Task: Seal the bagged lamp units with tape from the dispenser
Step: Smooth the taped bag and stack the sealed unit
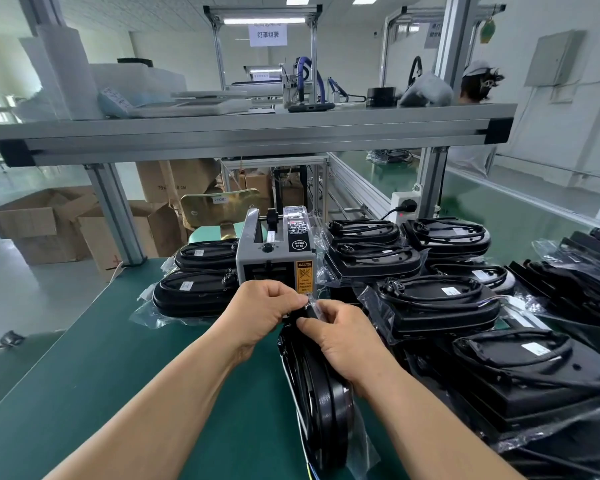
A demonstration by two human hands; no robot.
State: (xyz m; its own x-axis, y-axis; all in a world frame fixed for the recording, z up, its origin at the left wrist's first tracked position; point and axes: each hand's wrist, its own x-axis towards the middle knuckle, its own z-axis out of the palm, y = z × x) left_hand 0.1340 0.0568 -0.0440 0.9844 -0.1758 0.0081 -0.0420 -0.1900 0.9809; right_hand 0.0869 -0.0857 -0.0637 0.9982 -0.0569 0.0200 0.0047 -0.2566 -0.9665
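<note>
A bagged lamp unit [322, 393] stands on its edge on the green table [118, 358], just in front of the grey tape dispenser [276, 251]. The left hand [264, 306] pinches the top of its bag, and the right hand [340, 337] pinches a short strip of clear tape [314, 304] there. More bagged units [437, 306] lie in stacks on both sides of the dispenser.

Open table [101, 358] at 8 o'clock; crowded from 10 round to 5.
The tape dispenser [276, 258] stands at 12, bagged lamp units [194, 296] stacked beside it at 10 and packed from 1 to 4; one bagged lamp unit [319, 403] stands on edge at 6. A shelf beam [250, 133] crosses overhead.
</note>
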